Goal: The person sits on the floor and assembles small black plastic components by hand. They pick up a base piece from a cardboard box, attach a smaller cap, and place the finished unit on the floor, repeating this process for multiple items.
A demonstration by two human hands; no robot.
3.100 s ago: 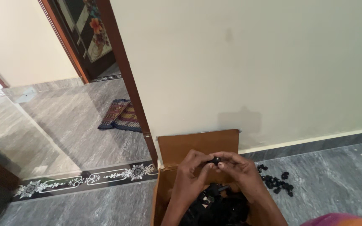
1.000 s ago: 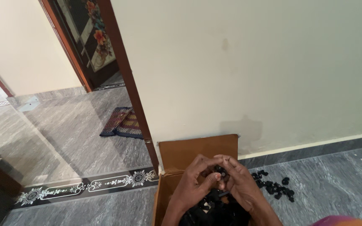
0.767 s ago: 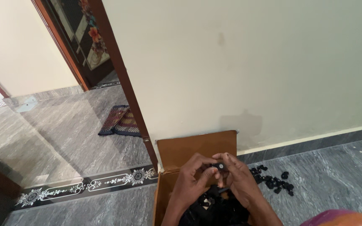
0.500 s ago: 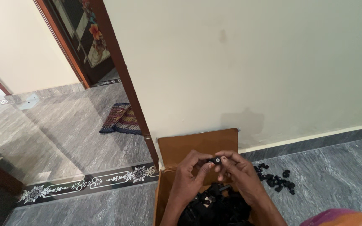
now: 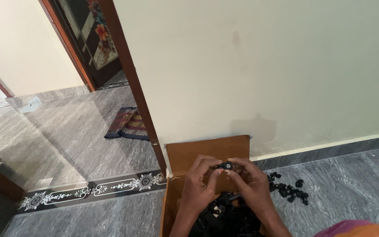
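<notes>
Both hands meet above the open cardboard box point(image 5: 207, 153), which stands on the grey floor against the cream wall point(image 5: 264, 66). The left hand point(image 5: 198, 184) and right hand point(image 5: 251, 180) pinch a small black part point(image 5: 226, 166) between their fingertips, left from one side, right from the other. The part sits at the top of both hands, in front of the box's raised flap. Inside the box, under the wrists, lies a heap of black parts point(image 5: 224, 215). To the right of the box, a loose pile point(image 5: 288, 188) of similar black pieces rests on the floor near the wall. Left of the box runs a dark wooden door frame point(image 5: 132, 87), and past it lies a striped mat point(image 5: 126, 123).
</notes>
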